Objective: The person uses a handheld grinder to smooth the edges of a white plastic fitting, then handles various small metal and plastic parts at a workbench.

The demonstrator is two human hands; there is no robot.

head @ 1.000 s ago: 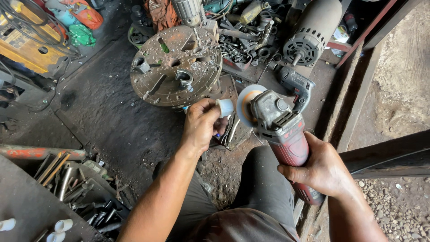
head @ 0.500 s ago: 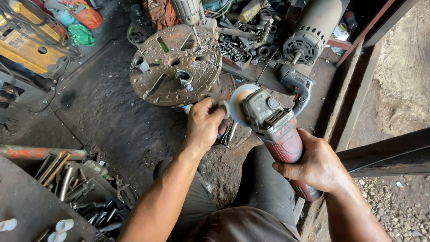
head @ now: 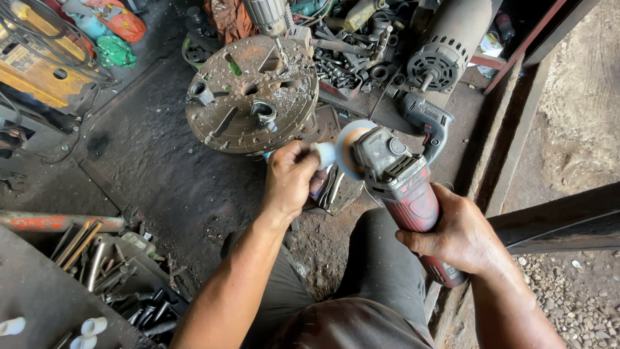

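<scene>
My right hand [head: 458, 234] grips the red body of an angle grinder [head: 400, 187], its disc [head: 347, 150] pointing left. My left hand [head: 290, 178] is closed on a small white cylindrical piece [head: 325, 155] and holds it right against the disc. Just beyond my hands lies a large round rusty metal plate [head: 248, 97] with slots and bolts. My knees in grey trousers are below the hands.
An electric motor [head: 449, 48] and a second power tool [head: 423, 119] lie at the back right among loose metal parts [head: 349, 58]. A tray of rods and tools [head: 103, 265] sits at the lower left. A dark steel beam [head: 555, 223] crosses at the right.
The grinder has tipped and shifted a little while my left hand keeps the white piece at the disc. Both hands stay in nearly the same place.
</scene>
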